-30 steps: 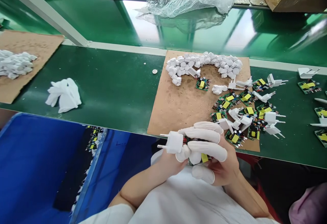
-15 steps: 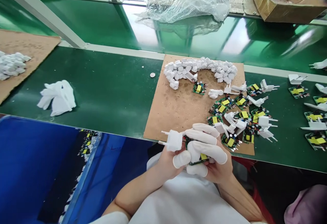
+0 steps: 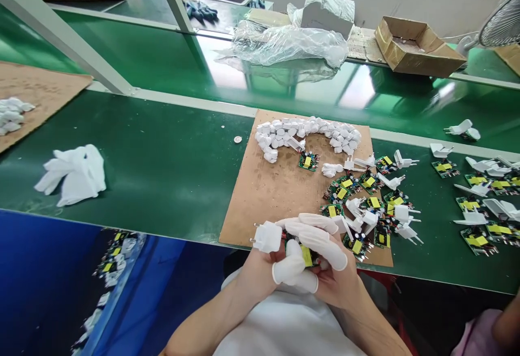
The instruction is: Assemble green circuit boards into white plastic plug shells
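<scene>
My left hand point(image 3: 260, 272) and my right hand point(image 3: 339, 269) are closed together round a green circuit board point(image 3: 307, 257) with a yellow block on it. White finger cots cover several of the fingers and hide much of the board. A white two-pin plug housing point(image 3: 268, 237) juts out by my left hand, its pins pointing left; its join to the board is hidden. Just beyond, on the cardboard sheet point(image 3: 252, 204), lie a heap of boards with plug housings point(image 3: 374, 202), one separate board point(image 3: 309, 161) and a curved pile of small white caps point(image 3: 280, 134).
More boards with plugs point(image 3: 475, 204) lie at the right of the green bench point(image 3: 174, 177). A white glove point(image 3: 77, 174) rests on the left. Below is a blue bin point(image 3: 122, 291) containing boards. Clear plastic point(image 3: 288, 44), an open carton point(image 3: 422, 55) and a fan point(image 3: 501, 23) are behind.
The view has tilted up, bringing the fan and far wall into sight. My fingers have shifted on the board, with the left thumb now further over it; both hands keep hold.
</scene>
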`<state>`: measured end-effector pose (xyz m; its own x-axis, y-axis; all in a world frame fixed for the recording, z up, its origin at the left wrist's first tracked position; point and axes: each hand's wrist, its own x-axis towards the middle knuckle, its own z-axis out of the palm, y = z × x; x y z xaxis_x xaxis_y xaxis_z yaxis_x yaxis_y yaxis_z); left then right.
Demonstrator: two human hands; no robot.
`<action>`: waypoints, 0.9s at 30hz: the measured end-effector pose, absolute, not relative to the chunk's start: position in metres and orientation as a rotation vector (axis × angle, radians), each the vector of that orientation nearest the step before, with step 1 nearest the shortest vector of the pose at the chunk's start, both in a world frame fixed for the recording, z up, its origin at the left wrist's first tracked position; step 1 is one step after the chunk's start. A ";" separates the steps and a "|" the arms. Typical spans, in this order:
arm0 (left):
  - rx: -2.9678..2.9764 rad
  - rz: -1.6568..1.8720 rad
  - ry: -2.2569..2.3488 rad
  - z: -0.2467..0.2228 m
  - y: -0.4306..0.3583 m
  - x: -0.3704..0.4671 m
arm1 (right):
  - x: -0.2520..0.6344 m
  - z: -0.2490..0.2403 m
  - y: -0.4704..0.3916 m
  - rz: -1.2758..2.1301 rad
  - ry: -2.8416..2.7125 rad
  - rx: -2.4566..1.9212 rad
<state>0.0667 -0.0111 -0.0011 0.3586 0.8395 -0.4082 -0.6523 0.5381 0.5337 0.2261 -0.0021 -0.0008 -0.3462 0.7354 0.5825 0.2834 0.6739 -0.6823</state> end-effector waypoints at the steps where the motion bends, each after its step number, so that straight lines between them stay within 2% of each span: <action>1: 0.347 0.967 0.678 0.000 -0.009 0.066 | 0.227 0.004 -0.001 0.562 -1.963 -0.808; 5: 0.485 0.935 0.593 -0.002 -0.004 0.061 | 0.231 0.028 0.004 0.579 -2.101 -0.931; 10: 0.519 0.928 0.609 -0.005 0.007 0.049 | 0.251 0.047 0.064 1.156 -1.690 -1.261; 13: 0.593 0.970 0.779 -0.004 0.007 0.038 | 0.278 0.059 0.142 0.972 -1.557 -1.720; 18: 1.017 0.994 1.007 -0.013 -0.009 0.027 | 0.308 0.068 0.243 0.718 -1.573 -1.909; 21: 1.589 0.873 1.076 -0.023 -0.014 0.031 | 0.312 0.065 0.258 0.719 -1.640 -1.968; 27: 2.374 0.280 1.020 -0.029 0.004 0.073 | 0.310 0.076 0.218 0.796 -1.755 -1.848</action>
<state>0.0727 0.0037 -0.0293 0.6925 0.7211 -0.0201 0.6099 -0.5703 0.5502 0.3100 0.2183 0.0759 0.0147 0.9957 -0.0915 0.7247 -0.0737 -0.6851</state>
